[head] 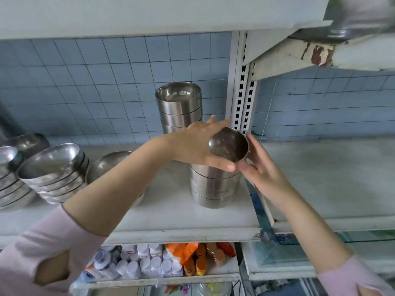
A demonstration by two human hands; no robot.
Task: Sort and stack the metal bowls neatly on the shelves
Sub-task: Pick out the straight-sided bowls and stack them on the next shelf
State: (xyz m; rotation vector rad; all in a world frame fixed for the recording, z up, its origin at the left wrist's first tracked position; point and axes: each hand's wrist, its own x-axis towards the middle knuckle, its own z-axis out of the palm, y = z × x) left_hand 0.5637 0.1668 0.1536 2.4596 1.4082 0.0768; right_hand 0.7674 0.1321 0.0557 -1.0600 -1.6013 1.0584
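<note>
While the left hand (pixel 198 144) cups a small round shiny metal bowl (pixel 228 145) in the middle of the frame, the right hand (pixel 263 167) helps from the other side. The left grip is half closed round the bowl, with the thumb under it and the fingers behind it. The right grip is mostly open, with straight fingers resting on the bowl's edge. The bowl is tipped toward us and sits just above a short stack of straight-sided silver metal bowls (pixel 213 186) on the white shelf (pixel 171 214).

I think the step now is putting this bowl on that stack. Next, the bowl needs to be turned flat, lined up with the top of the stack and set down gently so it fits inside. A taller stack of silver metal bowls (pixel 179 105) stands behind.
</note>
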